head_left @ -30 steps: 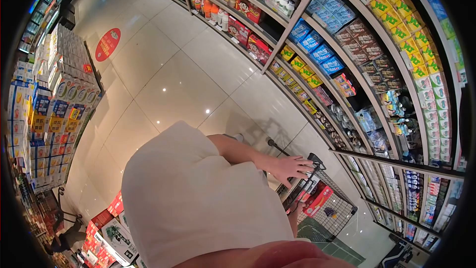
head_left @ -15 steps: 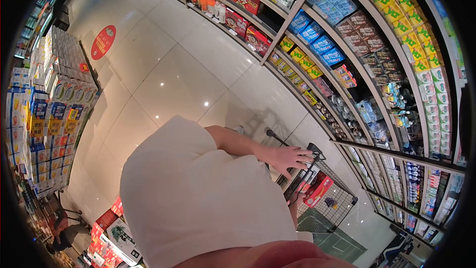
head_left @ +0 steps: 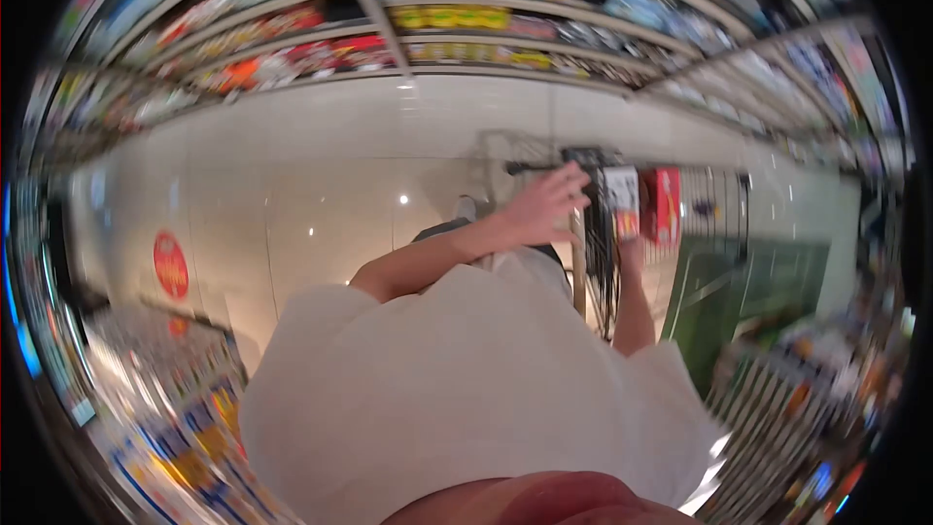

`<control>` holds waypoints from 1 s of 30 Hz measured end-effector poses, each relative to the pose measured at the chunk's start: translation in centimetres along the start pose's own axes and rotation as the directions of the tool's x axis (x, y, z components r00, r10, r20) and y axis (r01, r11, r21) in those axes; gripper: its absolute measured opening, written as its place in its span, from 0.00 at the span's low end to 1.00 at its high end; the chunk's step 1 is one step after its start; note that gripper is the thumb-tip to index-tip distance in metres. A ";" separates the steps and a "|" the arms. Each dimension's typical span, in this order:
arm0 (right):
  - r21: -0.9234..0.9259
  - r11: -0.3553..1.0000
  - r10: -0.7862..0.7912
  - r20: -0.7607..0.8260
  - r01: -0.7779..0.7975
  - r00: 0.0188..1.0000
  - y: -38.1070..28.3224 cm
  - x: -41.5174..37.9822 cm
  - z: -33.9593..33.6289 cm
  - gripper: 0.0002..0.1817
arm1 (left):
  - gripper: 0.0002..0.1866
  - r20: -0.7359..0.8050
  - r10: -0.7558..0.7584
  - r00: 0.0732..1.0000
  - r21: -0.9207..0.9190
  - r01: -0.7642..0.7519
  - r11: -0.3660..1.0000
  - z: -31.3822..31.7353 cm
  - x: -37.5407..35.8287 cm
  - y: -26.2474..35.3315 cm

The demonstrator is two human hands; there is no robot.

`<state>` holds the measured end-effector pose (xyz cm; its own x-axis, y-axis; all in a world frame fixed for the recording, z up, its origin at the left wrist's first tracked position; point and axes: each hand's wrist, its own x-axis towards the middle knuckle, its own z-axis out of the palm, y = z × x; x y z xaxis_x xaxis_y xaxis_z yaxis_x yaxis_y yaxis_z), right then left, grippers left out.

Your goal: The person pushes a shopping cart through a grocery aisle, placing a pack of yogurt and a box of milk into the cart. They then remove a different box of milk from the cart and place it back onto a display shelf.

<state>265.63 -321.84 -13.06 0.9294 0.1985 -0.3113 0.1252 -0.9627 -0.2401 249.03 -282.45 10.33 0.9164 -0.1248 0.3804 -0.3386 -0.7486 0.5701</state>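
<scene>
My left hand reaches across my front with its fingers spread. It is near the shopping cart's handle end and holds nothing I can see. My right hand grips the lower end of a white box with dark print and a red patch; the fingers are mostly hidden. That box is over the near part of the shopping cart. Just right of it, a red box lies in the cart. A small dark purple item is farther along in the wire basket.
Shelves of packaged drinks run along the far side of the aisle. Stacked cartons stand at the lower left. A green panel is beside the cart. A round red sticker marks the tiled floor.
The view has swung to the right and blurred. My right hand, mostly hidden before, now shows with the white box. My left hand stays spread near the handle.
</scene>
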 end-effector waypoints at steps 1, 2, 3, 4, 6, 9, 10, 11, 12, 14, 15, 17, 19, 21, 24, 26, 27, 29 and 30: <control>0.023 1.000 0.021 -0.094 -0.019 0.995 -2.2 -1.8 -1.8 0.31 | 0.40 0.015 -0.007 1.000 -0.013 0.007 1.000 -0.3 0.3 0.3; 0.018 0.998 0.061 -0.033 -0.060 0.998 -3.7 -2.5 -3.5 0.36 | 0.39 0.030 -0.013 0.999 -0.025 0.014 1.000 -0.6 0.6 0.6; 0.008 0.995 0.101 0.028 -0.101 0.994 -5.2 -3.3 -5.4 0.42 | 0.39 0.052 -0.039 0.998 -0.015 0.040 0.999 -1.0 0.9 0.4; -0.007 0.990 0.140 0.089 -0.140 0.986 -6.7 -4.2 -7.3 0.47 | 0.39 0.074 -0.052 0.996 -0.009 0.053 0.999 -0.9 1.1 1.0; -0.030 0.976 0.216 0.168 -0.214 0.962 -7.4 -3.6 -9.9 0.51 | 0.38 0.100 -0.073 0.992 -0.005 0.074 0.997 -0.3 1.4 1.4; 0.045 0.945 0.311 0.177 -0.323 0.934 -6.1 -4.3 -12.6 0.53 | 0.40 0.108 -0.061 0.992 -0.021 0.064 0.998 0.8 1.0 0.8; 0.106 0.933 0.327 0.147 -0.343 0.934 -4.8 -4.6 -13.2 0.52 | 0.40 0.123 -0.044 0.991 -0.009 0.046 0.999 0.8 1.3 0.6; 0.170 0.898 0.388 0.126 -0.406 0.913 -3.7 -4.8 -13.8 0.53 | 0.41 0.136 -0.031 0.990 0.004 0.031 1.000 1.0 1.5 0.6; 0.221 0.860 0.449 0.102 -0.461 0.887 -2.5 -5.1 -14.2 0.54 | 0.41 0.147 -0.022 0.989 0.013 0.020 1.000 1.1 1.6 0.8; 0.324 0.740 0.607 0.055 -0.589 0.793 -0.3 -5.9 -14.3 0.55 | 0.41 0.169 -0.018 0.986 0.021 0.014 1.000 1.4 1.5 0.9; 0.347 0.682 0.674 0.042 -0.644 0.737 0.6 -6.1 -14.0 0.56 | 0.40 0.176 -0.018 0.984 0.021 0.015 1.000 1.8 1.6 0.8; 0.375 0.574 0.778 0.027 -0.728 0.628 2.8 -5.8 -12.6 0.56 | 0.37 0.215 -0.043 0.976 0.045 0.034 0.998 1.7 1.9 0.9; 0.401 0.491 0.835 0.036 -0.774 0.548 5.2 -4.4 -10.6 0.56 | 0.32 0.262 -0.091 0.961 0.102 0.066 0.993 1.4 2.7 1.5; 0.390 0.459 0.850 0.068 -0.798 0.522 7.2 -3.4 -8.5 0.55 | 0.24 0.261 -0.110 0.959 0.133 0.077 0.988 1.3 3.7 2.0; 0.403 0.336 0.901 0.127 -0.851 0.416 8.6 -1.3 -5.2 0.52 | 0.14 0.262 -0.153 0.953 0.196 0.103 0.975 2.6 6.0 1.7; 0.415 0.257 0.918 0.178 -0.873 0.355 9.0 0.0 -2.7 0.51 | 0.11 0.254 -0.177 0.951 0.259 0.110 0.960 3.6 6.5 1.6; 0.424 0.233 0.917 0.205 -0.875 0.343 9.0 0.3 -1.7 0.51 | 0.10 0.242 -0.172 0.955 0.293 0.097 0.951 4.1 6.7 1.6; 0.417 0.269 0.904 0.201 -0.868 0.376 9.3 1.0 0.9 0.48 | 0.10 0.229 -0.171 0.958 0.317 0.093 0.944 4.6 7.3 1.6; 0.413 0.285 0.900 0.197 -0.865 0.390 9.7 1.4 2.3 0.47 | 0.10 0.243 -0.174 0.954 0.326 0.089 0.941 4.8 7.6 1.6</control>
<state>267.33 -330.47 -17.89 0.4066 -0.7523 -0.5183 -0.9118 -0.3698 -0.1785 256.50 -287.72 10.69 0.9853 -0.1467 0.0872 -0.1676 -0.9277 0.3335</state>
